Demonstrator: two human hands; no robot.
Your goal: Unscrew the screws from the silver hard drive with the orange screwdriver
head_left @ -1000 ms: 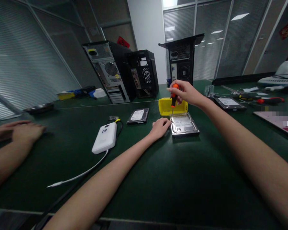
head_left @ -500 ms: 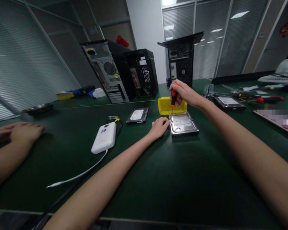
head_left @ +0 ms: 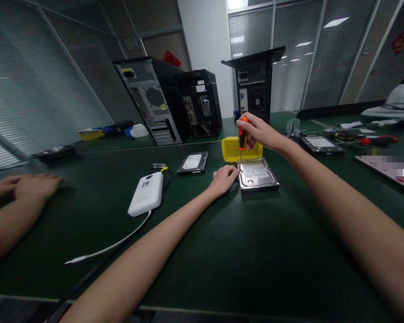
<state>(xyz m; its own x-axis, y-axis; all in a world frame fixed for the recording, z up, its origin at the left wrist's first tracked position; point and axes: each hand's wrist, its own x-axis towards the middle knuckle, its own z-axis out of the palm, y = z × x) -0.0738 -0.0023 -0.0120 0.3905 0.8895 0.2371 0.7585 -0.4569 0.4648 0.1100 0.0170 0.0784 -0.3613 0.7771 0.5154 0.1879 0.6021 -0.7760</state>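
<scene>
My right hand [head_left: 252, 131] is closed around the orange and black handle of a screwdriver [head_left: 243, 134]. The screwdriver stands nearly upright, its thin shaft reaching down to the far left corner of a silver hard drive [head_left: 261, 176] that lies flat on the table. Against the left edge of that drive rests my left hand [head_left: 225, 178], its fingers curled and pressed to the side. Right behind the drive is a yellow open case [head_left: 230, 150], partly covered by my right hand. The exact spot where the screwdriver tip touches is too small to make out.
A second hard drive [head_left: 193, 162] and a white power bank [head_left: 146, 193] with cables lie to the left. Computer cases [head_left: 155, 98] stand at the back. Another drive [head_left: 321, 143] and pliers [head_left: 379, 140] lie right. Another person's hands [head_left: 37, 186] rest at far left.
The screwdriver handle has shifted slightly left along with my right hand's fingers. The drive and my left hand stay in place.
</scene>
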